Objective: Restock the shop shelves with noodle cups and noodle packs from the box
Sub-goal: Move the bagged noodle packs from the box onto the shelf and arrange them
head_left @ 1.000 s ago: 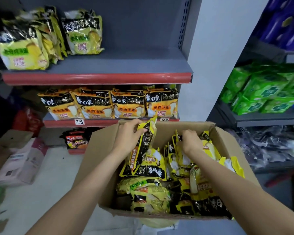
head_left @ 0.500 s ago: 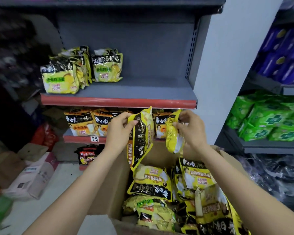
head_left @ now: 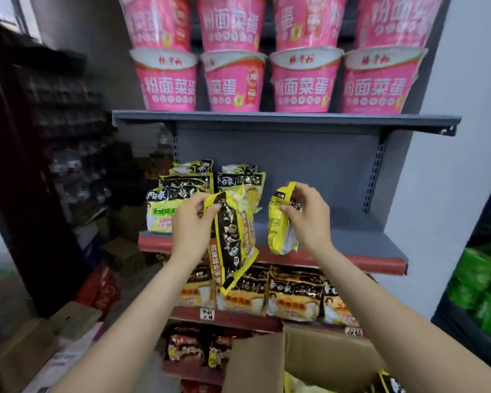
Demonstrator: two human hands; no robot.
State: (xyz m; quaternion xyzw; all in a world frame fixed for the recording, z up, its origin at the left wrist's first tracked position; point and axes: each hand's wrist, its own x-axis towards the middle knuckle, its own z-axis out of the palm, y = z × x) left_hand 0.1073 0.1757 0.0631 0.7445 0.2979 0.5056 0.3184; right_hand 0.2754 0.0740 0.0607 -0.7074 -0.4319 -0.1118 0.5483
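My left hand [head_left: 192, 222] pinches the top corner of a black-and-yellow noodle pack [head_left: 233, 242] that hangs tilted in front of the grey middle shelf [head_left: 360, 245]. My right hand [head_left: 309, 219] grips a second yellow noodle pack [head_left: 278, 225] by its top, held upright just above that shelf's red front edge. Several matching packs [head_left: 182, 194] stand stacked at the shelf's left end. The cardboard box [head_left: 309, 355] sits open at the bottom right, with a few yellow packs showing inside.
Pink noodle cups [head_left: 233, 80] fill the top shelf in two stacked rows. Orange-labelled packs [head_left: 292, 296] line the shelf below, red packs [head_left: 184, 347] the lowest one. The right part of the middle shelf is bare. Green packets [head_left: 479, 279] sit on a rack at right; cartons [head_left: 74, 321] lie at left.
Both hands have lifted a pack each out of the box and up to the middle shelf. My view has tilted upward, bringing the pink cups into sight.
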